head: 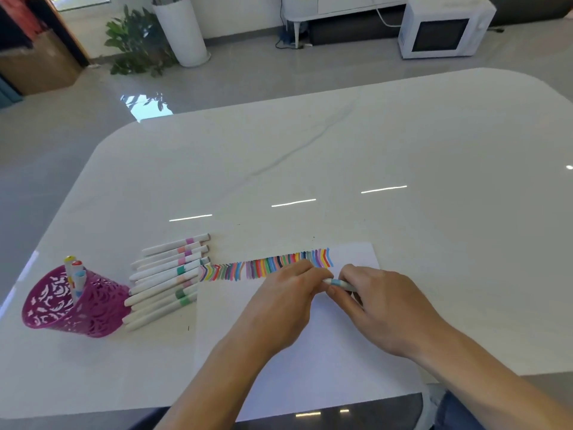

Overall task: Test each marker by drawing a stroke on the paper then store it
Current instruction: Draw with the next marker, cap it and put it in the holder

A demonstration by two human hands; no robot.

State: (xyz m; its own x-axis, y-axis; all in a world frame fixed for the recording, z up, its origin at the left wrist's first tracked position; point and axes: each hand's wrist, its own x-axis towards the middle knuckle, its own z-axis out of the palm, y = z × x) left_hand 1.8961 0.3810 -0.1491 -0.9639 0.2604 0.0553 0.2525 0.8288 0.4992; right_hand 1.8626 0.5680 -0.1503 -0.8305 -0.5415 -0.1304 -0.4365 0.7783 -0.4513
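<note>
Both hands (pixel 285 305) (pixel 378 308) pinching one blue-banded marker (pixel 339 283) over paper (pixel 310 352), pink cup (pixel 74 305) holding several markers (pixel 76 274)

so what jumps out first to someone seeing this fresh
The band of coloured strokes along the far edge of the paper catches the eye first. Near it the left hand and right hand grip one blue-banded marker. At far left a pink holder stands beside a row of loose markers.

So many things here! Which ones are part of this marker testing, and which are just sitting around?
In use: marker in left hand and right hand, paper, stroke row, loose markers, pink holder.
Lying about: microwave, plant, white vase.
</note>
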